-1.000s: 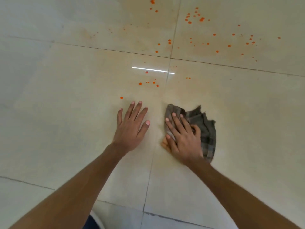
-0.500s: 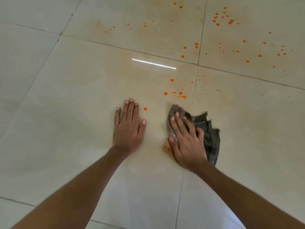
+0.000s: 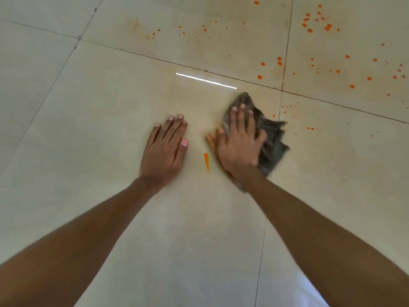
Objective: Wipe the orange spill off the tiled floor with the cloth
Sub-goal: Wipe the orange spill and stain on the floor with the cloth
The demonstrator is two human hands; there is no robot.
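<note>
A crumpled grey checked cloth lies on the beige tiled floor, with an orange-stained edge showing at its left. My right hand presses flat on it with straight fingers. My left hand rests flat on the bare tile to the left. An orange smear lies between the two hands. Small orange drops sit just right of the cloth. Many more orange drops are scattered over the far tiles.
Dark grout lines cross the floor. A bright strip of reflected light lies beyond the hands. A faint orange stain marks the far left tile. A pale patch shows at the bottom edge.
My right hand has pushed the cloth forward over the nearer drops. The drop beside my left hand has turned into a smear. The view has shifted left.
</note>
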